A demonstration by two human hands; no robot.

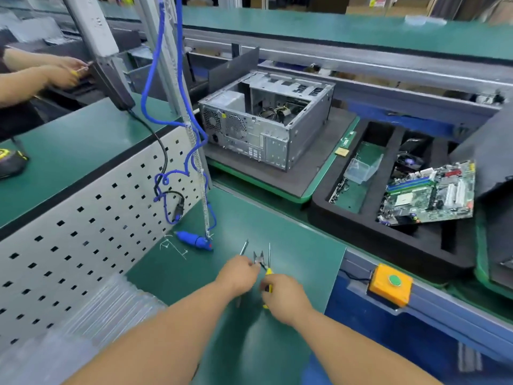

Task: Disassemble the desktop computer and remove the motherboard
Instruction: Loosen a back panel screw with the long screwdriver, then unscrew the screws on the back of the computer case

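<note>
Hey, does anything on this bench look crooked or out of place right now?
The motherboard lies tilted across the black foam tray, propped on a divider rather than seated in a compartment. Small loose parts are scattered in the neighbouring compartment.

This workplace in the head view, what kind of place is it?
Probably an electronics disassembly line. An opened computer case sits on a conveyor pallet, a removed motherboard lies in a black foam tray, and a second worker's hands work at the next station.
</note>
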